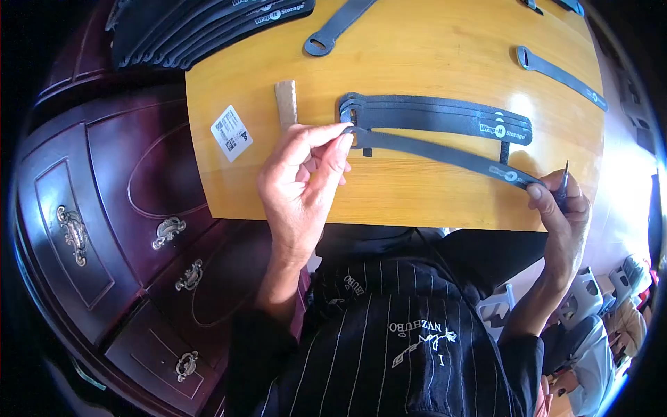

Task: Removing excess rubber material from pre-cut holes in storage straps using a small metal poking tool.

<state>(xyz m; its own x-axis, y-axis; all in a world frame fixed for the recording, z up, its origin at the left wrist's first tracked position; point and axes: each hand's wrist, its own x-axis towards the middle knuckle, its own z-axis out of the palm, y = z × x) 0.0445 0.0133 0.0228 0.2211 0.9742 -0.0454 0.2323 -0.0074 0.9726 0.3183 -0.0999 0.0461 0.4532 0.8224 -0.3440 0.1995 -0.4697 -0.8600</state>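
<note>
A long black strap (pixel 438 154) with pale print is stretched between my two hands over the wooden table. My left hand (pixel 302 174) pinches its looped left end between thumb and finger. At its other end, my right hand (pixel 566 215) grips the strap between thumb and finger, and a thin, dark pointed tool (pixel 564 182) sticks up from the same hand; its kind is not clear. Just beyond the held strap lies a neat stack of similar black straps (pixel 431 115), their slotted ends together at the left. Narrow black strips (pixel 505 152) poke out from under the stack.
A large pile of black straps (pixel 201 35) sits at the table's far left. Single straps lie at the back (pixel 337 26) and right (pixel 561 78). A white label (pixel 231 133) and a brown strip (pixel 286 103) are left of the stack. Dark drawers (pixel 76 229) stand at the left.
</note>
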